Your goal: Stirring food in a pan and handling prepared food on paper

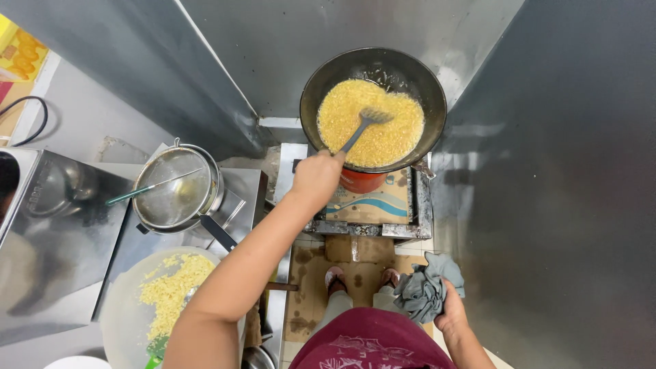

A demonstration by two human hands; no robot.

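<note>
My left hand (316,179) grips the handle of a grey slotted spatula (365,123). The spatula's head rests in yellow bits frying in oil (400,137) inside a large black wok (410,65). The wok sits on a low burner with a red base (361,182). My right hand (452,316) hangs low by my hip, closed on a crumpled grey cloth (424,290). My feet in sandals (335,277) stand on the tiled floor just below the burner.
Left of the burner, a steel pot (205,198) holds a wire strainer with a green handle (130,195). Below it a pale bowl (116,307) holds yellow bits. Steel wall panels (547,171) close in the right and back. A steel box (55,232) stands at left.
</note>
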